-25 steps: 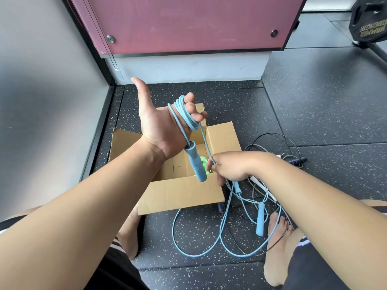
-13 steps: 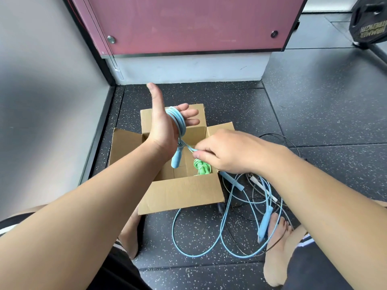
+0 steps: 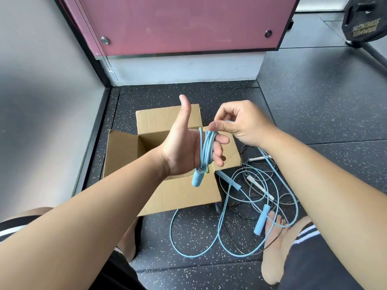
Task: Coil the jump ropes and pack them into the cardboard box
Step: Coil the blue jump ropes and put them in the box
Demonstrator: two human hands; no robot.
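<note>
My left hand (image 3: 184, 147) is held up over the open cardboard box (image 3: 180, 193), thumb raised, with several turns of the light blue jump rope (image 3: 206, 149) wound round its fingers. One blue handle (image 3: 197, 179) hangs below the palm. My right hand (image 3: 240, 124) pinches the rope just above the left fingertips. The rest of the blue rope trails down to loose loops (image 3: 230, 237) on the floor, with its other blue handle (image 3: 261, 219) near my right foot. A bit of green (image 3: 206, 170) shows inside the box.
More ropes lie tangled to the right of the box: a second blue handle (image 3: 229, 181), white handles (image 3: 259, 188) and thin dark cords. A grey wall stands at left, a pink panel behind, a weight plate (image 3: 364, 19) at far right.
My right hand has risen from beside the box up over the left fingertips, carrying the rope round for another turn. The left hand has rotated slightly and the hanging handle swung.
</note>
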